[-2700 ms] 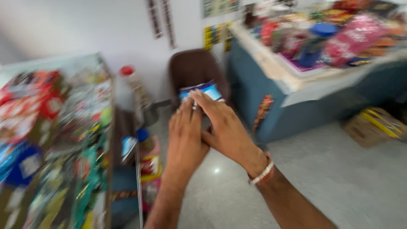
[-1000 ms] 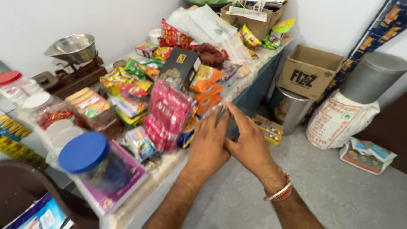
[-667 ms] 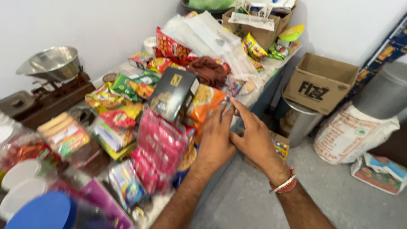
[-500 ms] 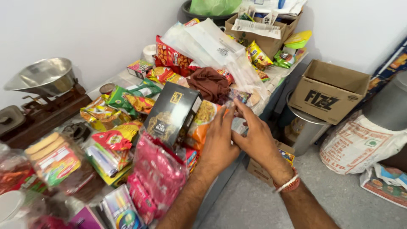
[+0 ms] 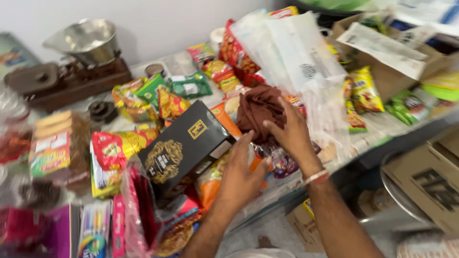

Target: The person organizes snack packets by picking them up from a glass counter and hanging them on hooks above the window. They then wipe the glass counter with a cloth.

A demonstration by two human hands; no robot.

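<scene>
The desk is carrying heaps of snack packets. A black box with gold print is leaning just left of the left hand, whose fingers are lying spread and flat over orange packets. The right hand is curling onto a crumpled brown cloth sitting just beyond the fingertips; whether it is gripping is unclear. Clear plastic bags are drooping above. Tugging the cloth could likely drag loose packets off the edge.

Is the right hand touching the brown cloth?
Touching. The head view shows the right hand with its fingers pressed onto the crumpled brown cloth, no gap between them.
</scene>
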